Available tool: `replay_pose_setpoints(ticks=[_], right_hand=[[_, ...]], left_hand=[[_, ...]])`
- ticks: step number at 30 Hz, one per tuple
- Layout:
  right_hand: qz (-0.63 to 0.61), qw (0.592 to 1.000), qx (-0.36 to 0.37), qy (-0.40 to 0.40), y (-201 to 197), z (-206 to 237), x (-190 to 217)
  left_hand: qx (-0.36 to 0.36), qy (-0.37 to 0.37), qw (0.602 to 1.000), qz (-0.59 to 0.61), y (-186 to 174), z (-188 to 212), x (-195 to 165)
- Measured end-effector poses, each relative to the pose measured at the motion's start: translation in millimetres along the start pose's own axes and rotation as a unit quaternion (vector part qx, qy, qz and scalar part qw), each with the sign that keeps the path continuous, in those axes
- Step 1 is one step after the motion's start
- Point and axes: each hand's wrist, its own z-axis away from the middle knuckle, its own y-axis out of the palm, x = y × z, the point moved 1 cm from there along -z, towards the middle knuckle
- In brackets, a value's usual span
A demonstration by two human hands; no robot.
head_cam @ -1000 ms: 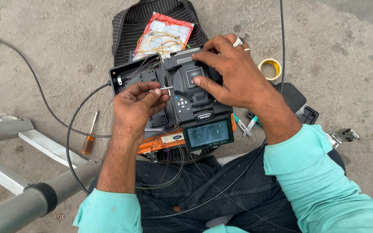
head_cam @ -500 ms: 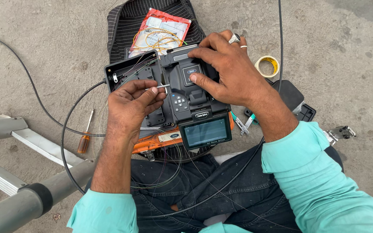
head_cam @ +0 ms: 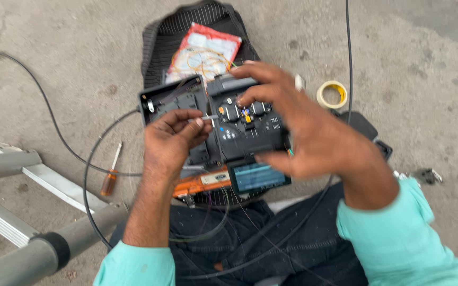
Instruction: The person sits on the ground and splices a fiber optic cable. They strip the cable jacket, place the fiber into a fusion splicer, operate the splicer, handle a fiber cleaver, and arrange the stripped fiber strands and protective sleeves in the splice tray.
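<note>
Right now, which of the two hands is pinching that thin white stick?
The left hand: its fingers pinch the thin white stick beside the black machine. The right hand spreads open over the machine's top, holding nothing.

- A person sitting on bare concrete is working over a dark splicing machine [head_cam: 247, 124] resting on their lap.
- The left hand [head_cam: 173, 140] is pinching a thin white sleeve [head_cam: 203, 119] beside the machine's open top.
- The right hand [head_cam: 306, 135], blurred, is spreading over the machine, fingertips touching its upper part above a small screen [head_cam: 258, 176].
- A screwdriver [head_cam: 110, 172], a roll of tape [head_cam: 332, 94] and a red-edged packet [head_cam: 203, 53] are lying nearby.
</note>
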Motion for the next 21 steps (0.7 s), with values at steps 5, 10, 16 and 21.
replay_pose_setpoints(ticks=[5, 10, 16, 21], right_hand=[[0.073, 0.989, 0.095, 0.09, -3.1, -3.2, 14.4], [-0.029, 0.995, 0.053, 0.077, -10.0, -19.8, -17.4], [0.103, 0.989, 0.051, 0.087, 23.0, -36.9, -56.9], [0.106, 0.992, 0.038, 0.055, 28.1, -46.7, -62.1]], left_hand=[[0.009, 0.019, 1.0, 0.014, -1.0, -3.7, 2.3], [-0.002, 0.031, 0.998, -0.054, 2.2, 0.2, 0.2], [-0.009, 0.045, 0.988, -0.146, 6.1, 4.1, -7.2], [-0.005, 0.12, 0.966, -0.23, 8.4, 8.0, -15.9]])
